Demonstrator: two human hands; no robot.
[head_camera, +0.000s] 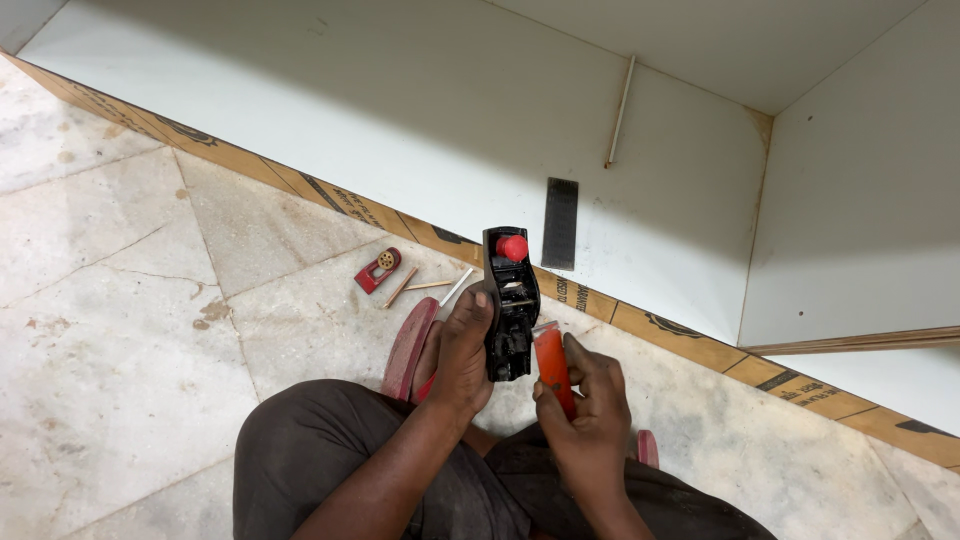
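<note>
My left hand (462, 352) grips a black hand plane body (510, 310) with a red round knob (512, 247) at its far end, held upright over the marble floor. Beside it, my right hand (590, 400) holds an orange-handled tool, likely a screwdriver (552, 365), with its tip against the plane's right side. A dark flat plane blade (560, 223) lies apart on the white board beyond.
A red cap piece with a brass screw (379, 269) and a few wooden sticks (425, 286) lie on the floor. A white laminated cabinet panel (400, 110) with a brown plywood edge (330, 197) lies ahead, a thin stick (620, 110) on it. Red sandals (408, 348) are underfoot.
</note>
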